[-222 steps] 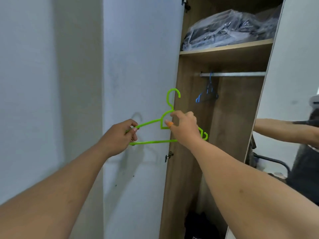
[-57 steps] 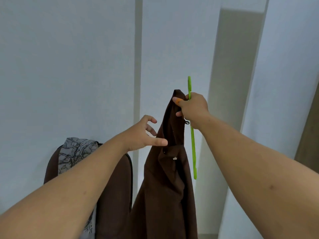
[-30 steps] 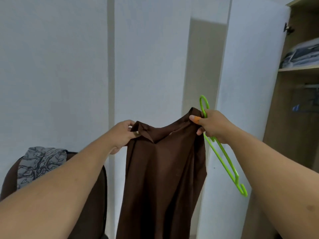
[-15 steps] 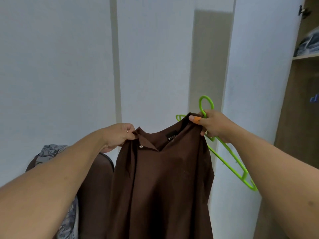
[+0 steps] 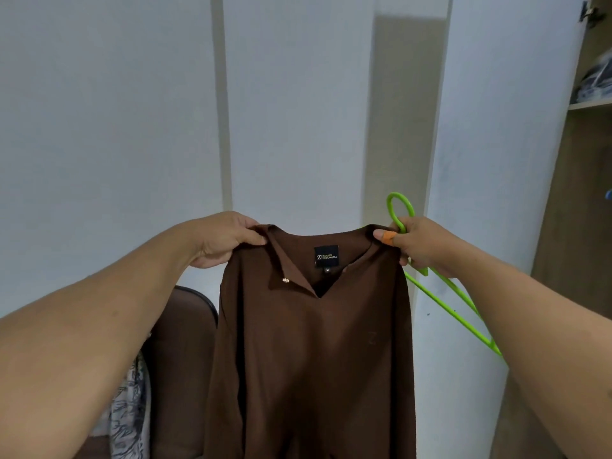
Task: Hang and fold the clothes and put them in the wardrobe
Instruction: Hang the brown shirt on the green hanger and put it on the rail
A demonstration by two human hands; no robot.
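The person holds a dark brown collared shirt (image 5: 311, 342) up in front of the white wall, spread between both hands so its black neck label (image 5: 326, 257) faces out. The left hand (image 5: 225, 238) is pinched closed on the shirt's left shoulder by the collar. The right hand (image 5: 419, 245) grips the other shoulder and, in the same fist, a bright green plastic hanger (image 5: 443, 286) whose hook sticks up above the knuckles while its arms slant down below the wrist. Below the left forearm stands a brown chair (image 5: 180, 359) with a grey patterned cloth (image 5: 127, 409) draped on it. Beyond the right hand stands the open wooden wardrobe (image 5: 576, 210).
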